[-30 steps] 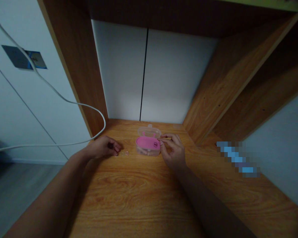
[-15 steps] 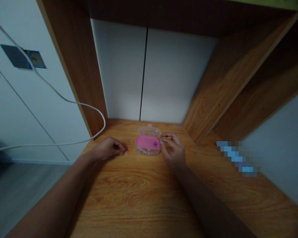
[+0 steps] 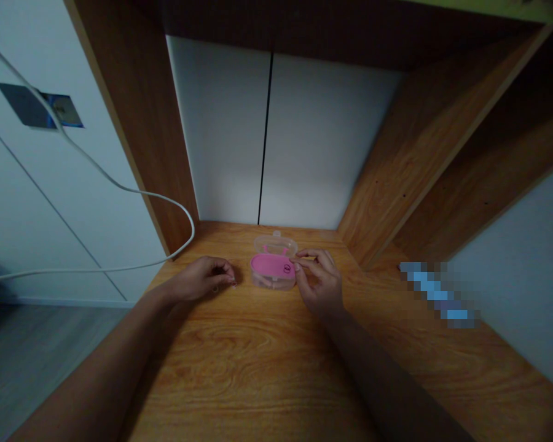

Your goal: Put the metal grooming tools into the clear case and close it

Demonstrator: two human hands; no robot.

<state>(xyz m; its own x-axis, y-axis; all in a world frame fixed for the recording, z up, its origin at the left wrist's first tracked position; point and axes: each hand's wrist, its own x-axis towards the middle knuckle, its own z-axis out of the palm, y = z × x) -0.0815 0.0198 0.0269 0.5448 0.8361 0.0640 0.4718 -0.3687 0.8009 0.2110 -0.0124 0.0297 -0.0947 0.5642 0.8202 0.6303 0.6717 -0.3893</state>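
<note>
The person's left hand (image 3: pixel 203 279) and right hand (image 3: pixel 320 279) rest low over a honey-toned wood-grain desk (image 3: pixel 239 368), both forearms reaching forward from the bottom of the view. Between the hands lies an oval clear plastic box with a bright pink insert (image 3: pixel 273 268), flat on the desk near the back panel, with its transparent oval lid (image 3: pixel 275 246) open on the far side.

The right hand is raised on its wrist just beside the box's right end, its thumb and forefinger (image 3: pixel 299 261) pinched together at the box's edge. Whether they grasp anything small is too dark and tiny to tell. The left hand lies palm down to the left of the box, near but not touching it, with its fingers loosely curled. Its grip cannot be made out, as the fingertips (image 3: pixel 230 279) are small and shadowed.

A white cable (image 3: pixel 120 267) curves across the pale cabinet panel (image 3: pixel 74 233) on the left, beyond the desk's edge. A pixelated blue patch (image 3: pixel 437 294) sits to the right.
</note>
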